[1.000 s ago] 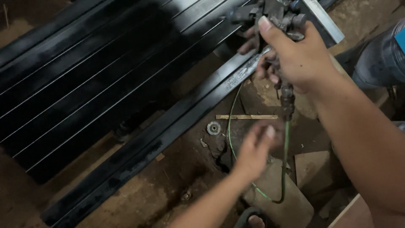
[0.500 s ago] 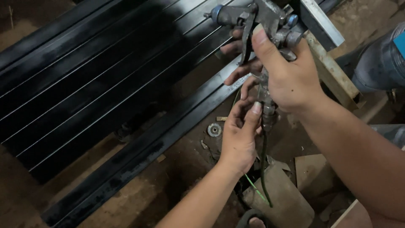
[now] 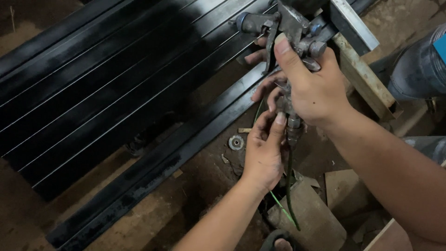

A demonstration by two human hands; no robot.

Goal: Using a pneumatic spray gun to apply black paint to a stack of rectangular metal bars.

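Black-painted steel bars (image 3: 116,93) fill the 9-to-11 o'clock area; coating looks largely complete, with grey patches remaining at 10 o'clock. Open dirt floor (image 3: 153,218) lies at 7 o'clock. At 1 o'clock, the right hand (image 3: 311,88) is clenched around the spray gun (image 3: 283,28). Below it, the left hand (image 3: 265,153) pinches the green hose (image 3: 289,186) at the gun's base fitting; connection appears unfinished.

You have a dull grey metal spray gun (image 3: 288,28) with a bluish nozzle; its hose (image 3: 289,186) is dark green; the long bars (image 3: 107,97) are glossy black with thin pale lines between them; the ground (image 3: 153,218) is reddish brown; the disc (image 3: 236,142) is grey.
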